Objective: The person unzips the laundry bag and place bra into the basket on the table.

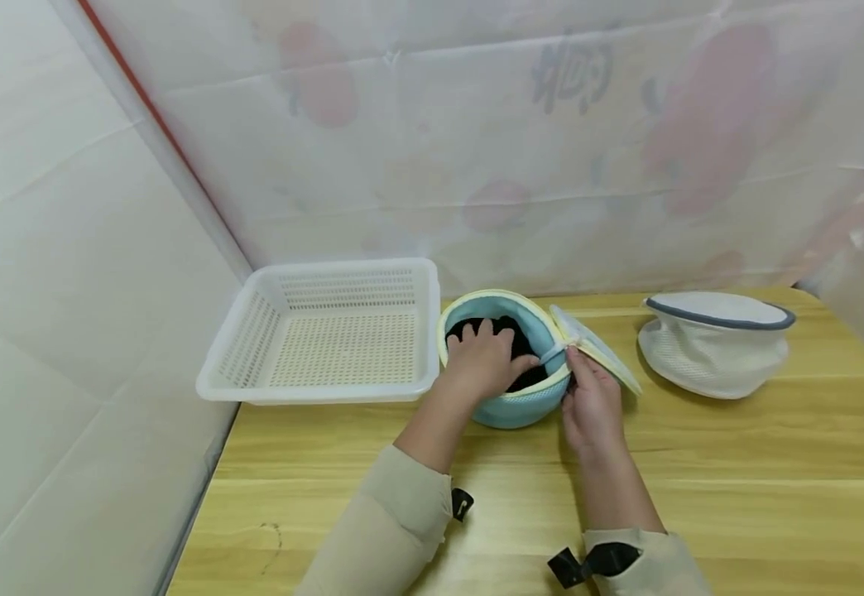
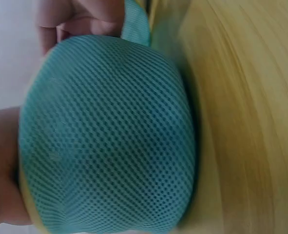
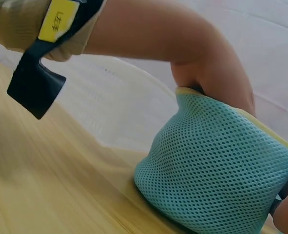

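Note:
A round blue-green mesh laundry bag (image 1: 519,411) with pale yellow trim stands unzipped on the table, black fabric (image 1: 527,378) inside it. My left hand (image 1: 480,360) reaches in through the opening, its fingers spread on the fabric. At the bag's right side my right hand (image 1: 593,406) pinches the rim beside the folded-back lid (image 1: 599,352). The left wrist view is filled by the bag's mesh wall (image 2: 109,136), with fingers at its upper edge. In the right wrist view the left hand (image 3: 221,78) dips behind the bag's rim, hiding its fingertips.
Just left of the bag stands a white plastic basket (image 1: 204,385) with slotted walls. A white mesh bag (image 1: 711,352) with grey trim sits to the right. The wooden table (image 1: 760,488) meets sheet-covered walls at the back and left.

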Action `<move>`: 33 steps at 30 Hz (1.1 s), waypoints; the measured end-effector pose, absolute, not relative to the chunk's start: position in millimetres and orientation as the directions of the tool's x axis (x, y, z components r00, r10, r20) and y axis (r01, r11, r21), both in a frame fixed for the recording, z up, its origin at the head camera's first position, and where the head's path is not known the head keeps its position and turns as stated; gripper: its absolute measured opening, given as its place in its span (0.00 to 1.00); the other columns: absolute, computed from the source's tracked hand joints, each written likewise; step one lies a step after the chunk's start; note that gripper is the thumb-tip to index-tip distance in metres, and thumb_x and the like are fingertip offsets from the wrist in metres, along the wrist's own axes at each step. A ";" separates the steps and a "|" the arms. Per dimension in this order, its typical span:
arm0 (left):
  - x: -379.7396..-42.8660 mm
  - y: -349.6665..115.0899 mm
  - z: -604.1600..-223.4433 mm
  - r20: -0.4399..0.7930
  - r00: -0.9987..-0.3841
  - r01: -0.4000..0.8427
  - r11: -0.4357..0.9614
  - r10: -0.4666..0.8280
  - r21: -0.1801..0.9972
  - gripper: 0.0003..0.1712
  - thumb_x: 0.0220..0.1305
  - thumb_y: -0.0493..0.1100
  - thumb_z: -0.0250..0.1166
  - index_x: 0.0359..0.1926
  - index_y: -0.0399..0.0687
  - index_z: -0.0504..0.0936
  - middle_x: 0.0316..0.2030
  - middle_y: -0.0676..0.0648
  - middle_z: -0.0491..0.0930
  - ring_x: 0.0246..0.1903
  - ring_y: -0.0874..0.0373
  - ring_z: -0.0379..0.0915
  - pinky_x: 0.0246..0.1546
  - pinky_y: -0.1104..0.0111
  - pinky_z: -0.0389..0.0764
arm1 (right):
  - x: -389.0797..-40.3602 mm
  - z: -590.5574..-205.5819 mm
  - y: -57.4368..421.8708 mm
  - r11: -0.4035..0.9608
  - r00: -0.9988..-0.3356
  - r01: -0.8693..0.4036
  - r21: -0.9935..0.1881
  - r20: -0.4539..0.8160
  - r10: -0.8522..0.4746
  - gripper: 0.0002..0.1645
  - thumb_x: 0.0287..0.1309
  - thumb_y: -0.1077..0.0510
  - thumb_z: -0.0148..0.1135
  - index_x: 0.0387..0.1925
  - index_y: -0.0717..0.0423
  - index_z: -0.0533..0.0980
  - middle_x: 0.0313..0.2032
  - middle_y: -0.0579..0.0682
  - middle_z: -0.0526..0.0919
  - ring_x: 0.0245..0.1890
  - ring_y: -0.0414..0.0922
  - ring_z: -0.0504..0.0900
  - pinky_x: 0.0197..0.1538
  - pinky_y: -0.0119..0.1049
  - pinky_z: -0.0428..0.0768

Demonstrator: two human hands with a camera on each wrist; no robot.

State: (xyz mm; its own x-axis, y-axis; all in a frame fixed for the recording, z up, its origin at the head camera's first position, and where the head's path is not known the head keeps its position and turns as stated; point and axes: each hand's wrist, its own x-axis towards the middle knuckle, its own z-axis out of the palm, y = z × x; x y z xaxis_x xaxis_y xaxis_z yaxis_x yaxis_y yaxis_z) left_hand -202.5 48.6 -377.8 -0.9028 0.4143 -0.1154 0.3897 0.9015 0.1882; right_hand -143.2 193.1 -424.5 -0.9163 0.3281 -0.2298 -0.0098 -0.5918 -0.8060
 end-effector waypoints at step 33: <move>-209.5 38.6 -391.9 -0.225 -0.850 0.424 0.872 0.477 0.246 0.27 0.76 0.52 0.50 0.73 0.59 0.64 0.64 0.51 0.74 0.59 0.49 0.75 0.57 0.54 0.78 | -144.7 -424.2 182.8 -0.481 -0.879 -0.013 -0.877 -0.219 0.423 0.08 0.66 0.53 0.62 0.34 0.47 0.86 0.41 0.39 0.83 0.43 0.32 0.76 0.41 0.20 0.77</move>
State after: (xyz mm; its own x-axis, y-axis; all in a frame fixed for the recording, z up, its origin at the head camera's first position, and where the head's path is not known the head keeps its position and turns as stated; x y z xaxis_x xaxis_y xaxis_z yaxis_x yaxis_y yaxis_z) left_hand -209.5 38.6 -391.9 -0.8495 0.4769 -0.2255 0.4239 0.8716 0.2462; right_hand -144.7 182.8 -424.2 -0.8791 0.4234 -0.2188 -0.0131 -0.4805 -0.8769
